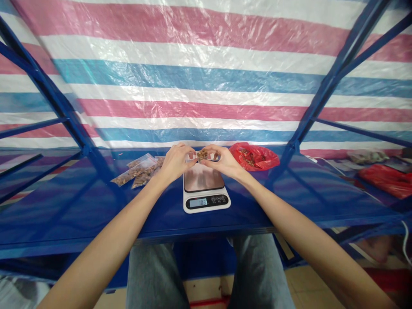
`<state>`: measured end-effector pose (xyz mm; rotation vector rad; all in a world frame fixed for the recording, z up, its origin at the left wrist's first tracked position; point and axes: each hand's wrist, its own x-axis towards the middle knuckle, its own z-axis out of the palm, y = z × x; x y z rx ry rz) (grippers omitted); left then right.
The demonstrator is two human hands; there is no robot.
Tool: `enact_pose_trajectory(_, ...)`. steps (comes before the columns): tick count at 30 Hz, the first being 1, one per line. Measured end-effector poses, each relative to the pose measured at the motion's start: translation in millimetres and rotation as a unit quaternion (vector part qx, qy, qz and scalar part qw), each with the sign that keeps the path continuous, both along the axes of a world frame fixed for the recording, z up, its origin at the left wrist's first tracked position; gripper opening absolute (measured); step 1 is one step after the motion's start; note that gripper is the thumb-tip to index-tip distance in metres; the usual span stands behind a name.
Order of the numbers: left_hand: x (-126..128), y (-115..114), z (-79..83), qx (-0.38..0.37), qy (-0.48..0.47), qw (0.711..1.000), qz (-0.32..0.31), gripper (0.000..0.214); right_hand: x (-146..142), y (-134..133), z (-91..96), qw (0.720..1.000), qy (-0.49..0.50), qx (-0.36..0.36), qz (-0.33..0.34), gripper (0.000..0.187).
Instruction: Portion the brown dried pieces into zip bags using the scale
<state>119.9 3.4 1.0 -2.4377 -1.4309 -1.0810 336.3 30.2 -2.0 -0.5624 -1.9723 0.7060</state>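
Note:
My left hand [179, 162] and my right hand [225, 159] meet over the far edge of a white kitchen scale [203, 179]. Between their curled fingers is a small cluster of brown dried pieces [202, 154], in what looks like a clear plastic bag gripped from both sides. Fingers hide most of the bag. The scale has a shiny metal plate, and its lit display shows digits like 103; a decimal point is hard to make out. Left of my left hand lie several clear zip bags [141, 171] of similar brown pieces. An open red plastic bag [254, 157] of brown pieces sits beside my right hand.
The blue metal table [106, 210] has slanted blue frame posts [317, 103] at both sides. A striped plastic sheet [199, 77] hangs behind it. Further right lie another red bag [386, 178] and a white cable [331, 167]. My knees are beneath the front edge.

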Motion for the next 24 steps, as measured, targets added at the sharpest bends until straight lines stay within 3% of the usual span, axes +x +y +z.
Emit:
enact_pose_trajectory(8, 2, -1, -0.6, -0.034, -0.006, 0.999, 0.025, 0.005, -2, 1, -1.3, 1.0, 0.003, 0.004, -0.025, 0.031)
enact_pose_trajectory(14, 8, -3, 0.9, -0.045, -0.015, 0.998, 0.035, 0.02, -8, 0, -5.8, 0.991, -0.06, 0.085, -0.083, 0.031)
enact_pose_trajectory(19, 11, -2, -0.7, -0.052, -0.013, 0.997, 0.059, 0.02, -8, -4, -4.0, 0.98, -0.094, 0.14, -0.102, 0.039)
enact_pose_trajectory(24, 11, -3, -0.7, -0.076, -0.019, 0.993, 0.088, 0.013, -9, -2, -4.9, 0.982, -0.074, 0.133, -0.108, 0.038)
